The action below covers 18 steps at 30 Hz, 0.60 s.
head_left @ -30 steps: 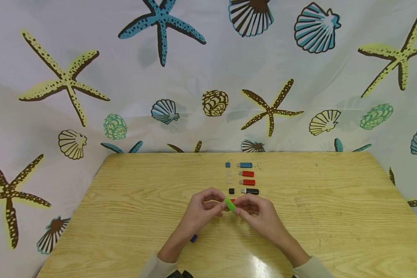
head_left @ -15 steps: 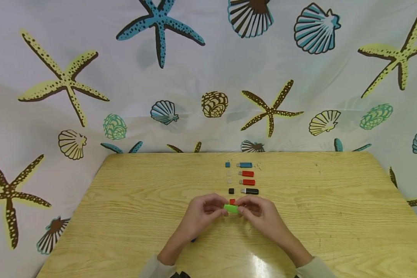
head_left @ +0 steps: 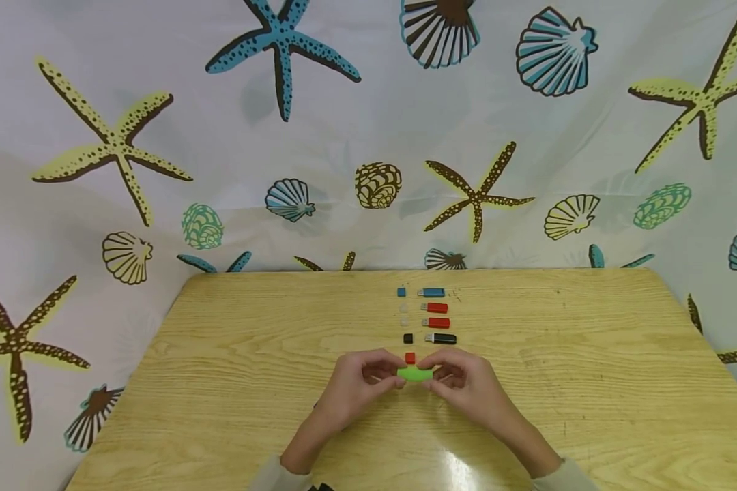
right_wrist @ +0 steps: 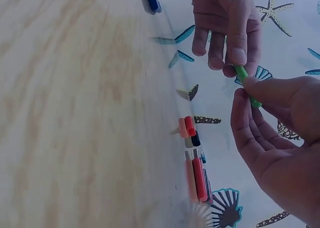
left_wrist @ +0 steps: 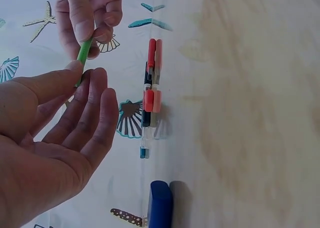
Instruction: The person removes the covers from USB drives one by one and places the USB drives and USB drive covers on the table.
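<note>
Low over the table, a bright green USB stick (head_left: 414,374) lies level between my two hands. My left hand (head_left: 353,387) pinches its left end between thumb and fingertips. At the right end, my right hand (head_left: 467,383) pinches it the same way. In the left wrist view the green stick (left_wrist: 84,55) spans the gap between both thumbs, and no metal plug shows on it. Just beyond it lies a small red cap (head_left: 410,358). A dark blue stick-like piece (left_wrist: 160,205) rests on the table, almost wholly hidden by my left arm in the head view.
Past my hands, uncapped USB sticks lie in a column: a blue one (head_left: 432,292), two red ones and a black one (head_left: 442,339). Left of them runs a column of caps: blue (head_left: 402,292), two clear, black (head_left: 408,338). A shell-print cloth (head_left: 344,136) hangs behind the wooden table (head_left: 252,327).
The green USB stick has turned from a diagonal slant to level and come slightly nearer to me. More of the red cap shows, while the dark blue piece has become hidden behind my left arm.
</note>
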### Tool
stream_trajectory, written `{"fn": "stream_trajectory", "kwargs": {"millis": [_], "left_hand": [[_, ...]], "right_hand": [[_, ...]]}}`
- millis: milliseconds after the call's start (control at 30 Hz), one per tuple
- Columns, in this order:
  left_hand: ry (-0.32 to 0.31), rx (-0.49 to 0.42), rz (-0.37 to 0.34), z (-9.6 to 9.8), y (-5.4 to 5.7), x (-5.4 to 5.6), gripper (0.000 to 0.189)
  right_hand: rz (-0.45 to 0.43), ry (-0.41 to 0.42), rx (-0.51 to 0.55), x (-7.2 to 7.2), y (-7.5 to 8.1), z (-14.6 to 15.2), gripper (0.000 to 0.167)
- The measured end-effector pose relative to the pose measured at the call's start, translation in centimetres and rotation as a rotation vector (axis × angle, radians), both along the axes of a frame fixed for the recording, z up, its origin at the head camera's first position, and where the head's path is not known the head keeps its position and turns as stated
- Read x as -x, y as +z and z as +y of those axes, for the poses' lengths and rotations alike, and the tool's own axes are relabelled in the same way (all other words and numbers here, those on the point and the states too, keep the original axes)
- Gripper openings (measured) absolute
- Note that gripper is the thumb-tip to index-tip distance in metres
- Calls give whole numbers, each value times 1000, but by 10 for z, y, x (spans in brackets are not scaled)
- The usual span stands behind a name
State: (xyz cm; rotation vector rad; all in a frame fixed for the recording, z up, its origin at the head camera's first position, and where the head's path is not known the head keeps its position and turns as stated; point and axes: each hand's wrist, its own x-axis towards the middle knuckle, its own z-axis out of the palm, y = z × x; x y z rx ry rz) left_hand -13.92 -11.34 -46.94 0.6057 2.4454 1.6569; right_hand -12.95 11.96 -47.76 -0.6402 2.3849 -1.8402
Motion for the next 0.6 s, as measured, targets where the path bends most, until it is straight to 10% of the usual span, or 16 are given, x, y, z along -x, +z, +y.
{"fn": "stream_trajectory", "kwargs": {"millis": [600], "left_hand": [[5, 50, 45, 3, 3, -5, 13]], "right_hand": [[316, 4, -89, -5, -6, 7, 26]]}}
